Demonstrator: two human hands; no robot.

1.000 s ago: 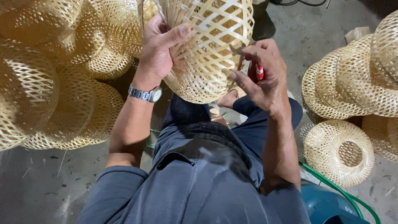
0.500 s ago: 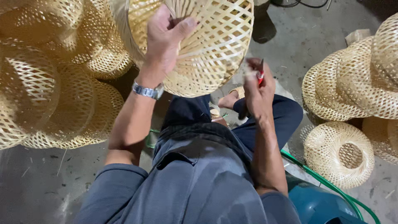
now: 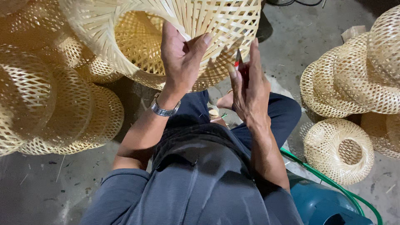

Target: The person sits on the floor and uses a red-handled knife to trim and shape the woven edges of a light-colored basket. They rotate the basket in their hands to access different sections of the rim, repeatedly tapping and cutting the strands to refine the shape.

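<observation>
Basket (image 3: 200,25), woven bamboo, is up in front of the seated person and has been turned since a moment ago, its open mouth now facing them. Left hand (image 3: 180,62) grips the rim; right hand (image 3: 246,89) pinches a small red tool (image 3: 237,62) against the weave, closer than before.

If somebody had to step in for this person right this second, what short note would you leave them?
Left hand: grips the rim of the woven bamboo basket, holding it up over the lap, opening tilted toward the person.
Right hand: closed on a small red-handled tool, its tip close to the basket's lower edge; whether it touches is unclear.
Around: stacked baskets on the person's left, more baskets on the right, and one lying alone on the concrete floor.
Done: the basket's body is woven.
Left: seemingly work along the rim; what exactly cannot be told.
</observation>
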